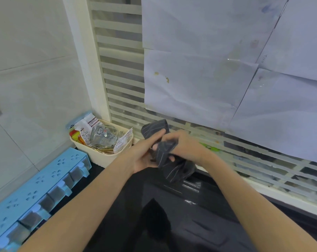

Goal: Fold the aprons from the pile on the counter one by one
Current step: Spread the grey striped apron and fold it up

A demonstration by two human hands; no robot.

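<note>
Both hands grasp one dark striped apron [167, 159], bunched and lifted above the black bench [199, 215]: left hand [146, 151] pinching its upper part, right hand [183, 146] curled round the middle. Being crumpled, it may fold unevenly, and a dangling end might swing into the cream basket [101, 153] just beside.

Left hand [145, 151]: palm and fingertips partly buried behind bunched pinstriped apron [167, 157]. Apron's shape unreadable, all crumpled. Left of apron, cream basket [103, 157]: packet labels too small to read. Blue drawer rack [35, 190] further left, cut by frame edge. Both forearms run off bottom.
</note>
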